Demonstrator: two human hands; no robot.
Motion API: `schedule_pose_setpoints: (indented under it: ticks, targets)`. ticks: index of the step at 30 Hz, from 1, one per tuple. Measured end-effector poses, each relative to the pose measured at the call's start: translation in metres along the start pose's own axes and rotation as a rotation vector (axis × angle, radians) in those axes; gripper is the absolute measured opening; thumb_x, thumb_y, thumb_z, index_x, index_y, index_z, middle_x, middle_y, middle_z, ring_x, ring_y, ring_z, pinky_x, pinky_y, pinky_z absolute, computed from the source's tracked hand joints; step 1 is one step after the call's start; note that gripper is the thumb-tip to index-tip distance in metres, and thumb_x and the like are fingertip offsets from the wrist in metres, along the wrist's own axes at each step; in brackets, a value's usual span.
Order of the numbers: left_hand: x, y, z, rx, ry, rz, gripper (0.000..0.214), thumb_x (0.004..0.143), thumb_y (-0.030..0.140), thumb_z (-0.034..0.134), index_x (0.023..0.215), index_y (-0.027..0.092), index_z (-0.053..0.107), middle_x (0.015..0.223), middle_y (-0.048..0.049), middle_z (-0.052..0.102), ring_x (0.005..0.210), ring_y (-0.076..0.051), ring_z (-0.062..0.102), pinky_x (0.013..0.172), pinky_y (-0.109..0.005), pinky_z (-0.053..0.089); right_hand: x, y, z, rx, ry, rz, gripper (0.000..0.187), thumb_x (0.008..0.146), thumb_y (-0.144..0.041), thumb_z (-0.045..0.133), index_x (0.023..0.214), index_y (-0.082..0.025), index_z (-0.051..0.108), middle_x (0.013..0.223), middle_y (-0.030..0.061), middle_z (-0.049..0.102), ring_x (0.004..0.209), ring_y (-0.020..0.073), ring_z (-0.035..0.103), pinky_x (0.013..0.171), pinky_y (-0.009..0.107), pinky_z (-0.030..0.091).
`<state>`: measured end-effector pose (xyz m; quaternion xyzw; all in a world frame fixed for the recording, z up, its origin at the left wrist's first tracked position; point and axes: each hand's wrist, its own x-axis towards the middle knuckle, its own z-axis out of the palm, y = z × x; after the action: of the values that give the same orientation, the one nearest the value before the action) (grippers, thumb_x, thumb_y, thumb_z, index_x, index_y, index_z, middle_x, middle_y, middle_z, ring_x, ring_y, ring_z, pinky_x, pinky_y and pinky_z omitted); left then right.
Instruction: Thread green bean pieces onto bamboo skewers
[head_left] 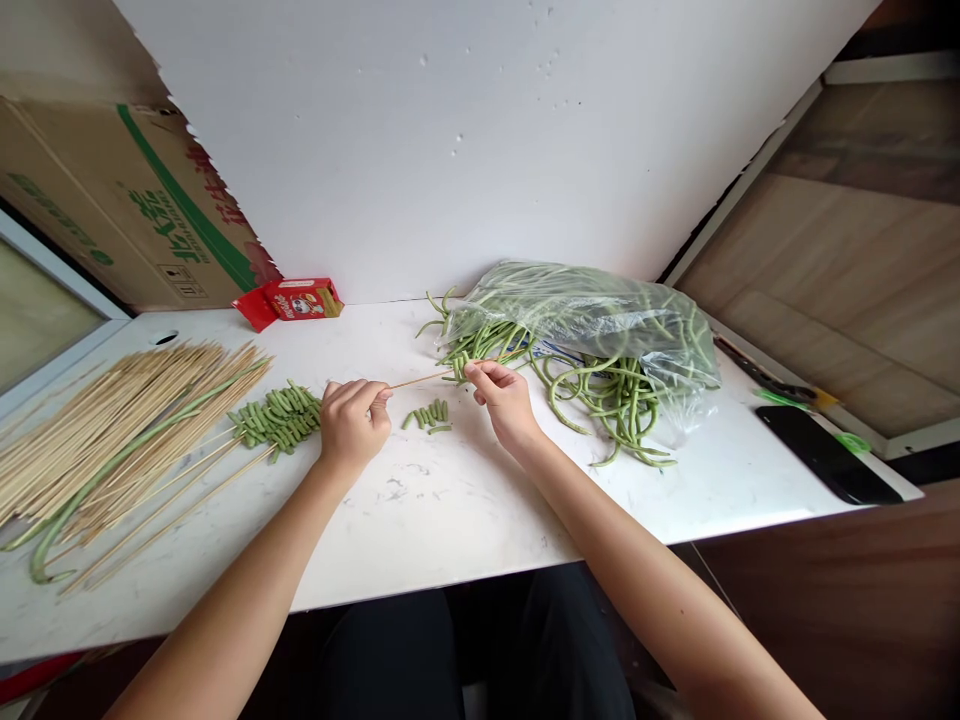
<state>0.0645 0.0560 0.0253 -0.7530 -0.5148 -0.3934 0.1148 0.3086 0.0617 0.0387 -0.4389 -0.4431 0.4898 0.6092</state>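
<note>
Left hand, fingers clenched on a bamboo skewer whose long axis runs left to right. Right hand, fingertips pinched on its right end. Cut bean pieces lie between the hands, just nearside of the skewer. Far right, a plastic bag holds long beans.

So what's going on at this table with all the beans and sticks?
A person at a white table holds one bamboo skewer between both hands: the left hand grips one end, and the right hand pinches the other end. A few cut bean pieces lie between the hands. On the left, a cluster of skewered pieces sits beside a pile of bare skewers. A plastic bag of long beans lies to the right.
</note>
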Motion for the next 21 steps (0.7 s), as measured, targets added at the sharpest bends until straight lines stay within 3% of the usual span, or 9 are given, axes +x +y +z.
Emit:
schedule_pose_setpoints:
  ticks: [4, 12, 17, 21]
  targets:
    - [-0.0012, -0.0030, 0.0017, -0.073, -0.042, -0.005, 0.022, 0.096, 0.018, 0.054, 0.079, 0.023, 0.067, 0.079, -0.0051, 0.079, 0.079, -0.025, 0.072, 0.080, -0.039, 0.043, 0.0016, -0.0025, -0.0023, -0.081, -0.026, -0.078, 0.044, 0.077, -0.065, 0.085, 0.072, -0.023, 0.070, 0.105, 0.0070, 0.077, 0.088, 0.0207, 0.062, 0.064, 0.031, 0.042]
    - [-0.0009, -0.0055, 0.0043, -0.134, -0.061, -0.079, 0.024, 0.096, 0.020, 0.054, 0.077, 0.024, 0.068, 0.080, -0.0039, 0.079, 0.077, -0.024, 0.071, 0.079, -0.037, 0.046, 0.0015, -0.0028, -0.0006, -0.124, -0.081, -0.132, 0.046, 0.082, -0.069, 0.081, 0.083, -0.024, 0.074, 0.116, 0.0072, 0.076, 0.083, 0.0187, 0.059, 0.064, 0.031, 0.044]
    - [0.0011, -0.0070, 0.0020, -0.122, -0.004, -0.165, 0.023, 0.095, 0.021, 0.055, 0.077, 0.023, 0.069, 0.077, -0.0036, 0.077, 0.067, -0.022, 0.063, 0.074, -0.036, 0.045, -0.0004, -0.0075, -0.0018, -0.194, -0.097, -0.127, 0.053, 0.085, -0.074, 0.075, 0.108, -0.026, 0.082, 0.113, 0.0071, 0.078, 0.086, 0.0205, 0.060, 0.069, 0.032, 0.046]
    - [0.0034, -0.0091, -0.0014, -0.099, 0.023, -0.213, 0.023, 0.095, 0.022, 0.055, 0.077, 0.022, 0.069, 0.071, -0.0029, 0.072, 0.064, -0.021, 0.059, 0.071, -0.035, 0.042, -0.0021, -0.0078, -0.0049, -0.339, -0.214, -0.199, 0.044, 0.087, -0.067, 0.078, 0.095, -0.024, 0.084, 0.099, 0.0065, 0.079, 0.085, 0.0208, 0.062, 0.074, 0.033, 0.046]
